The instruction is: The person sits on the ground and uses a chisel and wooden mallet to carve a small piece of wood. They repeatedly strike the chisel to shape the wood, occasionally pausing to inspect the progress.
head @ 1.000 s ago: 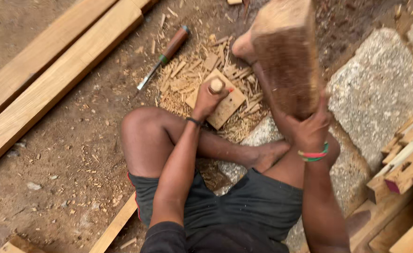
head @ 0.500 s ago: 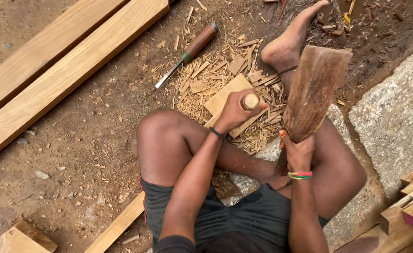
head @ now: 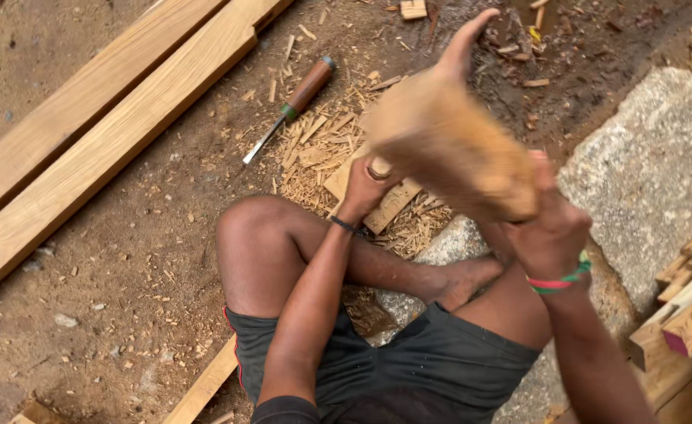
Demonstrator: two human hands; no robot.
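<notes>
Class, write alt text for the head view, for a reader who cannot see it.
Seated on dirt, a person's right hand swings a blurred wooden mallet while the left hand grips a chisel handle over a wood block. A second chisel lies among chips.

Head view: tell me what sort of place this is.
Probably an outdoor woodworking spot on bare ground. Long planks lie on the dirt, wood chips surround a chisel, and the right hand swings a wooden mallet.

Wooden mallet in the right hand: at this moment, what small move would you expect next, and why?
Probably a short downward blow onto the chisel handle. The right hand holds the wooden mallet raised and motion-blurred just above it, while the left hand grips the handle upright over the small wood block, with chips scattered around.
</notes>
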